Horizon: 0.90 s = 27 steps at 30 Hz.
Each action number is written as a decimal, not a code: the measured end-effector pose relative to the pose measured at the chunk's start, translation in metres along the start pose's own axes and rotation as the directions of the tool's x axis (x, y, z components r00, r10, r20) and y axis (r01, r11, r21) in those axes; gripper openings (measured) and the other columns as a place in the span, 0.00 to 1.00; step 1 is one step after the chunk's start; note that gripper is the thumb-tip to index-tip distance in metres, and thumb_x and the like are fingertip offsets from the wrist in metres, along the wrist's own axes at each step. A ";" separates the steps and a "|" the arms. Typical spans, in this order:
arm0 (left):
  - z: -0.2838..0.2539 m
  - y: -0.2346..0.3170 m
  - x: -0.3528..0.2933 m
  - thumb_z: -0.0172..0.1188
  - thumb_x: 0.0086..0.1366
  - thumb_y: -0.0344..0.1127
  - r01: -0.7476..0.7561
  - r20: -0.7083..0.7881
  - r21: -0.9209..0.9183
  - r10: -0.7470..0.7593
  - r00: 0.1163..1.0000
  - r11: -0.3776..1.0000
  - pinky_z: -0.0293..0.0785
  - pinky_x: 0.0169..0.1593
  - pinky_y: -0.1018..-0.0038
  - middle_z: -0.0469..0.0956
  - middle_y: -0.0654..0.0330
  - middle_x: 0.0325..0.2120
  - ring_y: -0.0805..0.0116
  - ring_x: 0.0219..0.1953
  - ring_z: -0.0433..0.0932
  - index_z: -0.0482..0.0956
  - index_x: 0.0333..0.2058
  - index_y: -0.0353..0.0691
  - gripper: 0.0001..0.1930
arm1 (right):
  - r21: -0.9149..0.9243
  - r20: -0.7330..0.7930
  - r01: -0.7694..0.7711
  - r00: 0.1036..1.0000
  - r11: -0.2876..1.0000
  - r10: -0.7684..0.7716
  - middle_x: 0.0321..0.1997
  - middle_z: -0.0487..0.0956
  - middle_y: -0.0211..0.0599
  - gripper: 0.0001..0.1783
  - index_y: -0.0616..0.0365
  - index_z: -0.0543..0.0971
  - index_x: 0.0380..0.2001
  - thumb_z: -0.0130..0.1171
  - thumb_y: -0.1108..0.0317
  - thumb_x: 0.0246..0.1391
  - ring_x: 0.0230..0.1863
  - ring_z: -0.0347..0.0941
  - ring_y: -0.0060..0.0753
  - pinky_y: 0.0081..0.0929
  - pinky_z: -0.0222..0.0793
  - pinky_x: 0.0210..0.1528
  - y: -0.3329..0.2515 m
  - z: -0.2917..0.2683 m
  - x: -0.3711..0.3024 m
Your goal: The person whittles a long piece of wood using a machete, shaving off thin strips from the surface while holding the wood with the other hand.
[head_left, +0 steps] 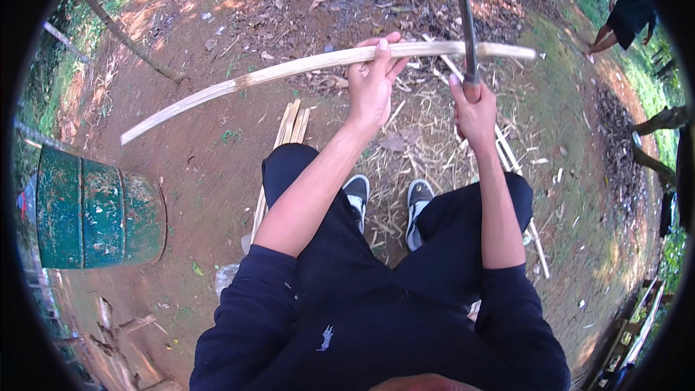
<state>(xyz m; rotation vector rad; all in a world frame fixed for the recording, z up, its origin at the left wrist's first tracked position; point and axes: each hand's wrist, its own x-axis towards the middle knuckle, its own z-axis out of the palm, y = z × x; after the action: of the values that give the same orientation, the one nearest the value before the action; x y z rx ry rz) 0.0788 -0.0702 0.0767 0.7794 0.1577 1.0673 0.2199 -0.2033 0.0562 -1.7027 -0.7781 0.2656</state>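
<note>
A long, pale bamboo strip [289, 66] runs across the view in front of me, its near end low at the left. My left hand [373, 83] is closed around the strip near its middle, thumb on top. My right hand [475, 110] grips the wooden handle of a machete [467, 18], whose dark blade points away from me. The blade crosses the strip near its right end; whether it touches or has cut in, I cannot tell. Split bamboo strips [293, 124] lie beside my left knee, and thin strips [534, 239] lie past my right knee.
Shavings [394, 199] litter the dirt around my shoes. A rusty green drum [101, 210] stands at the left, with broken wood [116, 337] lying below it. A thin pole [127, 36] slants at the far left. Another person [630, 14] is at the far right.
</note>
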 end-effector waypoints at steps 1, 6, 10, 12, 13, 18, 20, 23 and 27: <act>0.003 -0.002 -0.005 0.51 0.74 0.34 0.033 -0.015 -0.030 -0.034 0.999 0.999 0.75 0.61 0.58 0.75 0.48 0.53 0.55 0.56 0.76 0.69 0.47 0.40 0.08 | 0.001 -0.033 0.062 0.998 0.998 -0.062 0.20 0.72 0.27 0.22 0.64 0.77 0.30 0.64 0.51 0.58 0.25 0.63 0.17 0.25 0.62 0.29 0.000 0.003 -0.001; -0.004 -0.009 -0.014 0.53 0.72 0.35 0.098 -0.043 -0.070 -0.101 0.994 0.993 0.72 0.65 0.57 0.75 0.50 0.53 0.55 0.57 0.75 0.69 0.47 0.39 0.09 | 0.130 0.035 -0.103 0.994 0.986 0.099 0.27 0.83 0.37 0.22 0.63 0.77 0.35 0.62 0.51 0.61 0.18 0.69 0.15 0.20 0.63 0.22 -0.018 0.011 -0.011; 0.003 -0.017 -0.029 0.53 0.72 0.35 0.214 -0.047 -0.105 -0.220 0.974 0.971 0.71 0.66 0.59 0.75 0.53 0.54 0.56 0.58 0.74 0.70 0.48 0.40 0.10 | 0.519 0.010 -0.050 0.999 0.853 0.052 0.29 0.84 0.37 0.19 0.61 0.76 0.32 0.62 0.54 0.62 0.13 0.64 0.14 0.18 0.60 0.16 -0.011 0.022 -0.010; 0.003 -0.020 -0.032 0.53 0.72 0.36 0.247 -0.040 -0.121 -0.254 0.966 0.961 0.70 0.66 0.60 0.74 0.56 0.55 0.57 0.59 0.73 0.70 0.49 0.41 0.10 | 0.675 0.031 -0.115 0.991 0.729 0.128 0.32 0.83 0.43 0.15 0.63 0.74 0.35 0.63 0.61 0.61 0.14 0.65 0.19 0.21 0.63 0.17 -0.008 0.024 -0.004; 0.002 -0.021 -0.035 0.51 0.73 0.38 0.272 0.008 -0.075 -0.272 0.962 0.959 0.69 0.66 0.61 0.72 0.58 0.58 0.57 0.60 0.72 0.70 0.52 0.41 0.13 | 0.740 0.030 -0.143 0.983 0.658 0.181 0.33 0.82 0.45 0.15 0.64 0.74 0.37 0.63 0.62 0.60 0.15 0.65 0.20 0.22 0.63 0.17 -0.008 0.025 -0.003; 0.012 -0.018 -0.040 0.47 0.75 0.44 0.280 0.182 0.223 -0.322 0.929 0.934 0.66 0.66 0.61 0.68 0.53 0.61 0.53 0.62 0.70 0.64 0.61 0.36 0.23 | 0.842 0.000 -0.133 0.969 0.523 0.246 0.32 0.80 0.46 0.12 0.66 0.73 0.41 0.62 0.71 0.58 0.17 0.67 0.22 0.24 0.66 0.20 0.011 0.013 0.018; 0.014 -0.003 -0.037 0.48 0.75 0.46 0.267 0.231 0.449 -0.400 0.887 0.852 0.67 0.66 0.61 0.67 0.49 0.62 0.52 0.63 0.69 0.59 0.64 0.32 0.28 | 0.875 0.005 -0.152 0.952 0.461 0.305 0.30 0.78 0.44 0.11 0.67 0.73 0.41 0.60 0.74 0.57 0.21 0.67 0.23 0.24 0.67 0.23 0.018 0.005 0.027; 0.018 0.031 -0.032 0.50 0.74 0.48 0.221 0.244 0.806 -0.648 0.722 0.549 0.74 0.60 0.64 0.71 0.45 0.58 0.55 0.58 0.75 0.64 0.61 0.26 0.29 | 0.890 -0.049 -0.142 0.915 0.433 0.401 0.29 0.77 0.38 0.08 0.61 0.73 0.37 0.62 0.73 0.57 0.22 0.65 0.17 0.22 0.66 0.26 0.019 0.000 0.030; 0.028 0.067 -0.044 0.51 0.72 0.55 -0.133 0.499 0.820 -0.583 0.641 0.556 0.78 0.50 0.66 0.83 0.49 0.42 0.63 0.47 0.81 0.78 0.49 0.31 0.28 | 0.890 -0.111 -0.129 0.869 0.437 0.482 0.31 0.78 0.43 0.09 0.63 0.72 0.37 0.61 0.75 0.56 0.22 0.65 0.18 0.23 0.69 0.28 0.031 -0.010 0.039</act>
<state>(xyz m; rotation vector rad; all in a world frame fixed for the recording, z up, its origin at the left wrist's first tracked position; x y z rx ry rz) 0.0219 -0.1041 0.1294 1.9461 0.0423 0.2360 0.2660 -0.1903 0.0387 -0.8228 0.0380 0.4964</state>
